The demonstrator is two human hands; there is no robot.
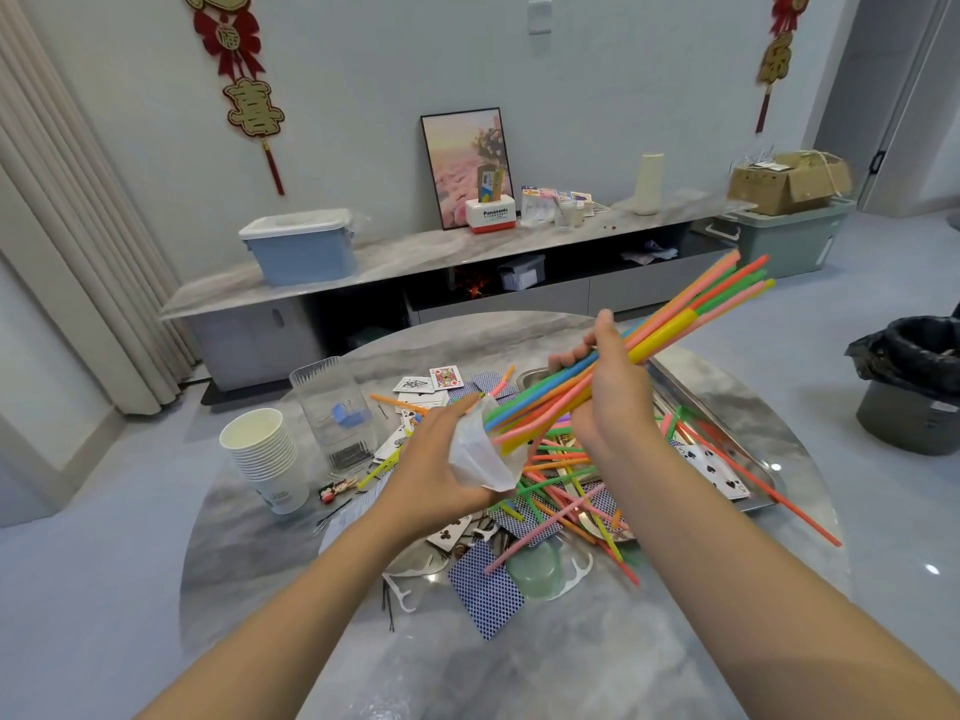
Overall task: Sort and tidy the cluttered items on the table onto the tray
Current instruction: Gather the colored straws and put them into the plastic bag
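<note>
My right hand [610,387] grips a bundle of colourful straws [691,309] above the table, its far end pointing up to the right. My left hand [436,459] holds a clear plastic bag [475,457] at the bundle's lower end; the straw tips sit in the bag's mouth. Below them lies a heap of loose straws [558,485], blue-backed playing cards [485,595] and floss picks [576,571]. A metal tray [727,433] lies at the right with straws and a card on it.
A stack of paper cups [262,454] and a clear container [335,413] with hairpins and a blue clip stand at the left. The round marble table [291,553] ends near me. A bin [914,381] stands on the floor to the right.
</note>
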